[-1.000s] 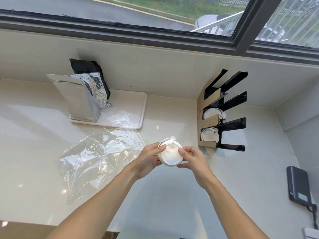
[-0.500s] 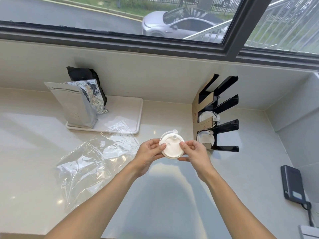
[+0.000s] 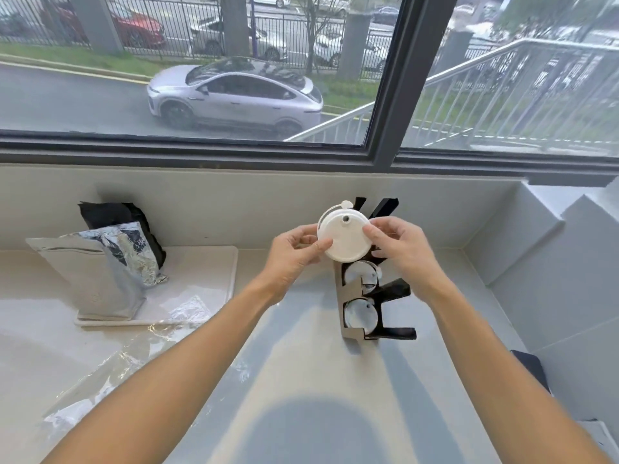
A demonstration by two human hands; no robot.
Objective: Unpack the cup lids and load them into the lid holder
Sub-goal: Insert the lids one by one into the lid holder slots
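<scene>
1. Lid (image 3: 345, 237) has come up from low in front of the holder (image 3: 371, 296) and is now level with its upper slots, so loading looks next.
2. Left hand (image 3: 294, 252) and right hand (image 3: 398, 246): each grip pinches the lid rim.
3. Holder's two lower slots already have lids; the top ones look free.
4. Wall close behind the holder; open desk (image 3: 301, 380) in front, wrapper (image 3: 134, 356) well left.

I see a pale, glossy counter (image 3: 301, 380) running under the window. On it at the left lies a white tray (image 3: 214, 283) carrying a silver foil bag (image 3: 97, 272). Crumpled clear plastic wrap (image 3: 134, 356) lies in front of the tray. The black lid holder (image 3: 375, 306) stands right of centre, and a dark device (image 3: 532, 366) sits at the right edge.
</scene>
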